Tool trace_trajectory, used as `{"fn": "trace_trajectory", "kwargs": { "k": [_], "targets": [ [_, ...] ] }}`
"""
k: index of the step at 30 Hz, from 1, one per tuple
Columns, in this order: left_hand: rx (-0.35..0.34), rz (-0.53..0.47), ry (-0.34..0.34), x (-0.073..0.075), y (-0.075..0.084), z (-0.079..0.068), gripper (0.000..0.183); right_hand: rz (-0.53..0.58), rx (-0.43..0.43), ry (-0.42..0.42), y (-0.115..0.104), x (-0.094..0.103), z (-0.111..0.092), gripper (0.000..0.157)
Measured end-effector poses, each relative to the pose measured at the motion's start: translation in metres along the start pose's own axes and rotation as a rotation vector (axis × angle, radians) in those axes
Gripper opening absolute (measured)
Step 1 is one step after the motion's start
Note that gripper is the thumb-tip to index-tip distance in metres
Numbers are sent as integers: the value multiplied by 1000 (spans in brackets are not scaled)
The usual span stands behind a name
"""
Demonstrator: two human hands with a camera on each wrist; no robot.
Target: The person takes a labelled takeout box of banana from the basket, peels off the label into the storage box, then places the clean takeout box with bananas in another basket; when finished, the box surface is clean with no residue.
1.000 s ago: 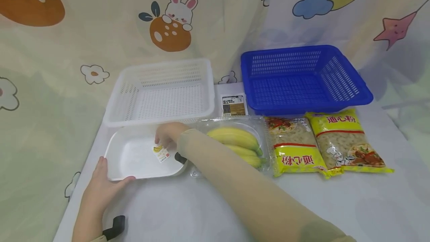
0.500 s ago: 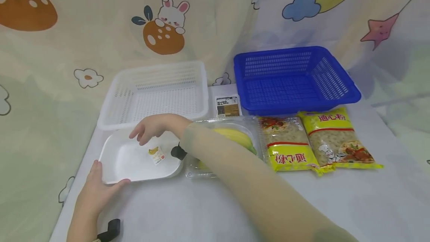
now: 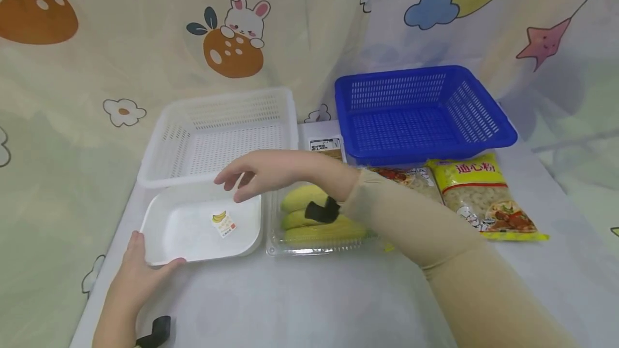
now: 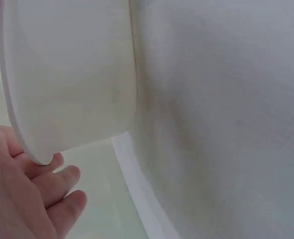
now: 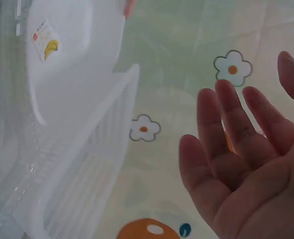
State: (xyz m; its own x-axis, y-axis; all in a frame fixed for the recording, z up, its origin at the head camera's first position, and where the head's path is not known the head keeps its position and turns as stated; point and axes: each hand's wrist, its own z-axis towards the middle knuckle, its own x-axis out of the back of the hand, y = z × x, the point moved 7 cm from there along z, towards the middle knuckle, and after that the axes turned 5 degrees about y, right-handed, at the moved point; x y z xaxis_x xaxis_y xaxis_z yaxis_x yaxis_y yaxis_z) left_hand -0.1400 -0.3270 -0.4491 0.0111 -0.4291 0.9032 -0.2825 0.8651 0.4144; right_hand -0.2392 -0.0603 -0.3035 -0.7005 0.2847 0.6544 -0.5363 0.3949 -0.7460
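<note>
A white oval-cornered tray [image 3: 193, 230] lies on the table, with a small card [image 3: 223, 224] inside it that carries a banana picture. My left hand [image 3: 137, 273] spans the tray's near left corner. Its thumb touches the front rim and its fingers the left side; in the left wrist view the rim rests against the fingers [image 4: 54, 184]. Over the tray's right end hovers my right hand [image 3: 271, 171], fingers spread and holding nothing, as the right wrist view also shows. Beneath its wrist sits a clear plastic box [image 3: 309, 248] with several bananas [image 3: 300, 219], partly hidden.
Behind the tray stands a white basket [image 3: 222, 144], with a blue basket [image 3: 416, 122] at back right. Two pasta bags [image 3: 488, 197] lie in front of the blue one, one partly hidden by my sleeve. A brown-labelled pack [image 3: 329, 147] sits between the baskets.
My right hand has left the card on the tray floor, risen, and moved right toward the clear box. The left hand stays at the tray's corner. The view has shifted slightly.
</note>
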Motion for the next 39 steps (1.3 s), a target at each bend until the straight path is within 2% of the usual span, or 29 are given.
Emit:
{"fn": "trace_trajectory", "kwargs": {
  "k": [3, 7, 11, 15, 17, 20, 22, 25, 31, 39],
  "targets": [
    [-11, -11, 30, 0, 3, -3, 111, -15, 29, 145, 1, 13, -52, 44],
    [-64, -32, 139, 8, 20, -6, 103, -40, 28, 422, 15, 24, -118, 45],
    [-218, -93, 224, 9, 61, -14, 100, -41, -50, 657, 41, 23, -169, 47],
    [-392, -146, 245, -4, 113, -24, 100, -21, -132, 785, 71, 9, -200, 48],
    [-450, -172, 222, -14, 136, -28, 101, 21, -167, 807, 85, -2, -208, 50],
    [-491, -180, 161, -31, 166, -30, 103, 71, -230, 809, 101, -19, -213, 56],
    [-509, -165, 118, -42, 181, -30, 106, 104, -270, 795, 110, -30, -210, 60],
    [-519, -120, 86, -54, 197, -27, 111, 84, -310, 794, 118, -42, -204, 63],
    [-498, -76, 64, -65, 210, -18, 123, 64, -389, 765, 131, -56, -191, 75],
    [-503, -58, 1, -80, 217, -12, 126, 40, -505, 683, 145, -70, -193, 96]
  ]
}}
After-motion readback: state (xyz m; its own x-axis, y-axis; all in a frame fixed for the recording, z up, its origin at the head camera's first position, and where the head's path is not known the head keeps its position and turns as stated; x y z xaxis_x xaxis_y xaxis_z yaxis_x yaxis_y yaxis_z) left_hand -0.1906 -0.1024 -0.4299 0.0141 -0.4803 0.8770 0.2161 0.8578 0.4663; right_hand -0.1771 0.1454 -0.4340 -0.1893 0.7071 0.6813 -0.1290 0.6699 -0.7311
